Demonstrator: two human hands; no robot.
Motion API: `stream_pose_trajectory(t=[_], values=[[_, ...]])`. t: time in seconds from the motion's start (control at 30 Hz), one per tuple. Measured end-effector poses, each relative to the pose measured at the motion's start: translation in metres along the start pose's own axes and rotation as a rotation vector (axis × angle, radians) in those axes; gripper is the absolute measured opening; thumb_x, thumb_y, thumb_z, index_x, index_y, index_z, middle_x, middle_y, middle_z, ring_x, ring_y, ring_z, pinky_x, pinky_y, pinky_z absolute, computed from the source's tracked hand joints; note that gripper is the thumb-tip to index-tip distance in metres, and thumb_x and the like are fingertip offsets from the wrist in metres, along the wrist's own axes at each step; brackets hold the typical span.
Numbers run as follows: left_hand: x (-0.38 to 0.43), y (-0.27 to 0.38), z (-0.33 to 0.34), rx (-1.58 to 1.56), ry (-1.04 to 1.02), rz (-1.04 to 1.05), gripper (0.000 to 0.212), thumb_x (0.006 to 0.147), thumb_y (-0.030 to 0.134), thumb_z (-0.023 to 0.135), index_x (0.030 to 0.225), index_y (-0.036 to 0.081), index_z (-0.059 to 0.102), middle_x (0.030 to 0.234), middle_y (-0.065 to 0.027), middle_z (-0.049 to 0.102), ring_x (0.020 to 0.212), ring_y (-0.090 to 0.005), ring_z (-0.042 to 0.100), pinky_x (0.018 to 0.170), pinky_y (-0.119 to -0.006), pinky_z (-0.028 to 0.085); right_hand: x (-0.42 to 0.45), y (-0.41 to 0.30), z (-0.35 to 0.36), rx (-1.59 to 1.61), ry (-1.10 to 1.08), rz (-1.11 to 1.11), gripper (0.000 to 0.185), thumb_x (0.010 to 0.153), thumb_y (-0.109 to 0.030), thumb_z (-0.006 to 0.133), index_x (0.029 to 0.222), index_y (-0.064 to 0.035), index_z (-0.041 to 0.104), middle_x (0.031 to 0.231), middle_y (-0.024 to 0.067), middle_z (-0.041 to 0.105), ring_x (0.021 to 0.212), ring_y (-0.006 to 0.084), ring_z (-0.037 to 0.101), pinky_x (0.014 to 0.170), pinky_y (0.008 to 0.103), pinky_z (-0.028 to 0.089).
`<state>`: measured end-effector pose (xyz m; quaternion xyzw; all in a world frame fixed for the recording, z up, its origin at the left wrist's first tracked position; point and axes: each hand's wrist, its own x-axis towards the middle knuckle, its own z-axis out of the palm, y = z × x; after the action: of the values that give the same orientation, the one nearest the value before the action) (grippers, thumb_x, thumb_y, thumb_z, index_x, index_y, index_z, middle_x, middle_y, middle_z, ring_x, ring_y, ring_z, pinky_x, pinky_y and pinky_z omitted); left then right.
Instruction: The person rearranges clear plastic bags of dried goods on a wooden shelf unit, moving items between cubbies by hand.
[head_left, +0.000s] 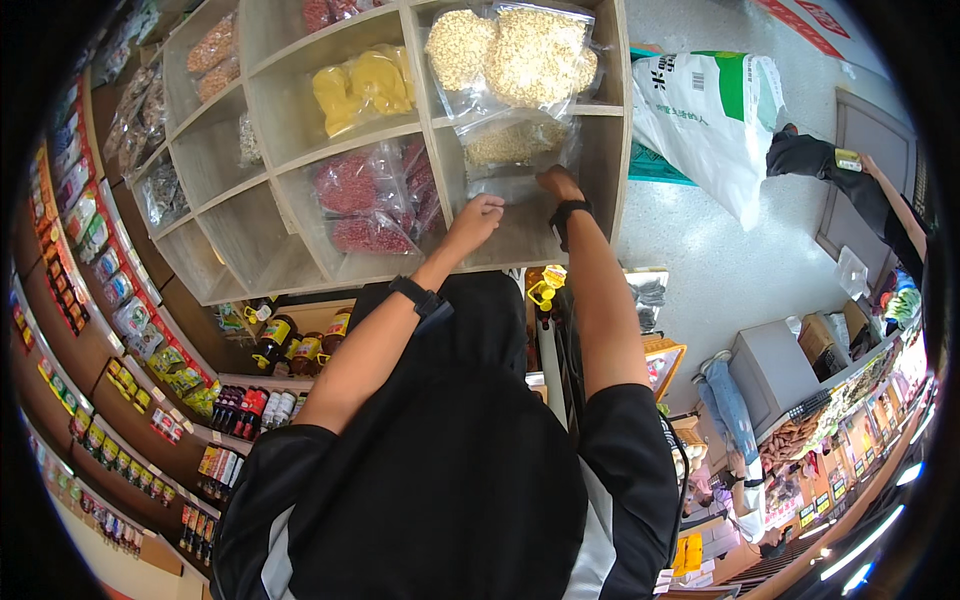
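My left hand (478, 223) is over the near part of a wooden bin compartment, its fingers curled. Deeper in the same compartment, my right hand (559, 183) is bent at the wrist beside a clear plastic bag of pale grain (517, 142). Clear film (502, 187) shows between the two hands; whether either one grips it I cannot tell. Larger clear bags of oat flakes (536, 56) fill the compartment beyond. Bags of red beans (349, 184) lie in the compartment to the left. Each wrist wears a black band.
The wooden divided bin (345, 34) also holds yellow bags (364, 86). A large white sack (697, 112) lies on a teal crate (660, 165) at the right. Bottles (277, 334) stand below the bin, with stocked shelves (135, 300) at left. Other people (817, 157) are at the right.
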<state>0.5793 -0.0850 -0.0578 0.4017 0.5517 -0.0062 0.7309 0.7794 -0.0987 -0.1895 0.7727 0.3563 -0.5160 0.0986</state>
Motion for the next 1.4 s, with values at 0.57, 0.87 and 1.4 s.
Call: stream_pose_trajectory(t=[0.57,0.87,1.4], values=[[-0.053,0.059,-0.015,0.266,0.014,0.663,0.092,0.065,0.029,0.073,0.132,0.003,0.015,0.131,-0.0193,0.026,0.121,-0.0284,0.027,0.097,-0.035,0.026,-0.202,-0.056,-0.059,0.787,0.162,-0.484,0.012,0.075,-0.012,0.061,0.074,-0.0006,0.057,0.067,0.0018,0.058,0.063,0.0057,0.051,0.057,0.02,0.04],[-0.119,0.1,-0.071,0.182,0.09,0.833,0.063,0.07,0.016,0.066,0.124,0.005,0.036,0.122,-0.0142,0.042,0.113,-0.0247,0.04,0.094,-0.032,0.031,-0.248,-0.135,-0.066,1.102,-0.291,-0.644,0.004,0.08,-0.004,0.047,0.081,-0.0042,0.051,0.079,0.002,0.055,0.075,0.0082,0.051,0.069,0.0205,0.041],[-0.126,0.045,-0.216,0.104,0.717,0.849,0.023,0.071,0.0,0.049,0.094,-0.001,0.055,0.087,-0.0106,0.058,0.081,-0.0162,0.054,0.072,-0.025,0.041,-0.254,-0.198,-0.054,0.89,-0.307,-0.517,0.027,0.085,-0.012,0.041,0.11,-0.0041,0.047,0.103,0.0078,0.057,0.09,0.0138,0.054,0.079,0.026,0.04]])
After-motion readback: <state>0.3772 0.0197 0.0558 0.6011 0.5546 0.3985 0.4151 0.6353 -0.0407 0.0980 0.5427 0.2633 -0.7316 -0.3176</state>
